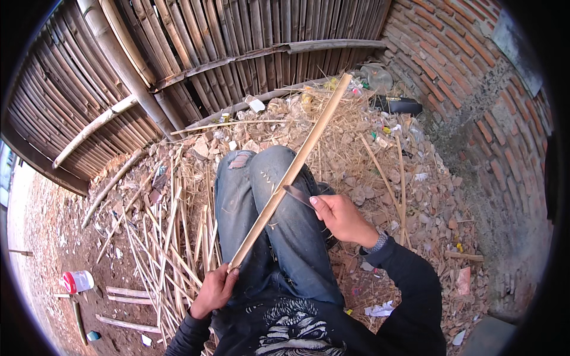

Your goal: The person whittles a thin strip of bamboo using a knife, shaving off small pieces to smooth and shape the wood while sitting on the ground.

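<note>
A long split bamboo strip [297, 160] slants across my jeans-clad knees, its far end pointing up and to the right. Its near end is gripped by my left hand [215, 288], fingers closed round it. My right hand [344, 218] is closed on the handle of a knife [298, 194]; the handle is mostly hidden in the fist. The blade's tip meets the strip's right edge over my knees. Small pale shavings cling to the jeans [276, 178] beside the strip.
Many thin bamboo sticks [172, 255] lie in a heap at my left. A white bucket with a red rim [78, 282] lies farther left. Ahead stands a bamboo fence [237, 35]; a brick wall [475, 83] rises at right. Rubble, straw and a black object [398, 105] cover the ground.
</note>
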`<move>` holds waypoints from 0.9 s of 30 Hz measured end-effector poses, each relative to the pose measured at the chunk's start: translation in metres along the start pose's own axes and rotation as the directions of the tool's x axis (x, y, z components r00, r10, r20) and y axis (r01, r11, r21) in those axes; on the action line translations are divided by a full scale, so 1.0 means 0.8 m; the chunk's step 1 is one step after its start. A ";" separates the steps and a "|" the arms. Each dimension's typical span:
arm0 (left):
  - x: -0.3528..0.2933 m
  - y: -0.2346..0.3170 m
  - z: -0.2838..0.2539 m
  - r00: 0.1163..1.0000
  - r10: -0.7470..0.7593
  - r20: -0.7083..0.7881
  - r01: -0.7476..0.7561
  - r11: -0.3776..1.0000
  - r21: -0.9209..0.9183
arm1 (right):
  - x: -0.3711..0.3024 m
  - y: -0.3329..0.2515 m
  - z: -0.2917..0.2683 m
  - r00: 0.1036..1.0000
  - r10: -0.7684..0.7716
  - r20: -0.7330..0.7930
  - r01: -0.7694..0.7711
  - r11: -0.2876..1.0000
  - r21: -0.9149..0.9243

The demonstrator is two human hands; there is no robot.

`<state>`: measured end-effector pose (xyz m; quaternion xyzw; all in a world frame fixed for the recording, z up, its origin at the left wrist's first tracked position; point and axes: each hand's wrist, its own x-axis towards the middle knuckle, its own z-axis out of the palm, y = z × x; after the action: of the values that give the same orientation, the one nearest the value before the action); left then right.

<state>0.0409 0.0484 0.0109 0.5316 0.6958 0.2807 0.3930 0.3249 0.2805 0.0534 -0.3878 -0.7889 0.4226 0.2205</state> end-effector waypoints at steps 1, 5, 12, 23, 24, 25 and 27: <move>0.001 0.001 -0.001 1.000 0.000 0.001 0.000 1.000 -0.008 | 0.009 0.003 -0.014 0.994 0.058 -0.089 -0.058 0.998 0.000; 0.001 -0.003 0.001 1.000 0.013 -0.023 -0.013 0.999 0.037 | 0.040 0.032 -0.053 0.947 0.079 -0.313 -0.117 0.988 -0.105; 0.000 0.011 0.007 0.999 -0.003 -0.051 0.007 0.996 0.085 | 0.017 0.028 -0.006 0.973 0.030 -0.231 -0.050 0.995 -0.082; 0.041 0.040 0.025 0.998 0.044 -0.041 -0.043 0.999 0.017 | -0.020 -0.004 0.018 0.999 -0.041 -0.002 0.041 0.997 -0.059; 0.043 0.043 0.023 0.998 0.046 -0.045 -0.046 0.999 -0.001 | -0.010 -0.002 0.006 0.999 0.004 -0.051 -0.005 1.000 -0.025; 0.046 0.046 0.023 0.997 0.051 -0.049 -0.052 0.998 -0.022 | -0.003 0.001 -0.006 0.987 0.053 -0.155 -0.058 0.998 -0.031; 0.049 0.052 0.022 0.998 0.037 -0.049 -0.038 0.999 -0.025 | 0.009 0.013 -0.027 0.959 0.060 -0.278 -0.079 0.995 -0.057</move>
<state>0.0728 0.0968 0.0255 0.5324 0.6914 0.3098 0.3775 0.3395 0.3008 0.0566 -0.4776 -0.7501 0.3453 0.3000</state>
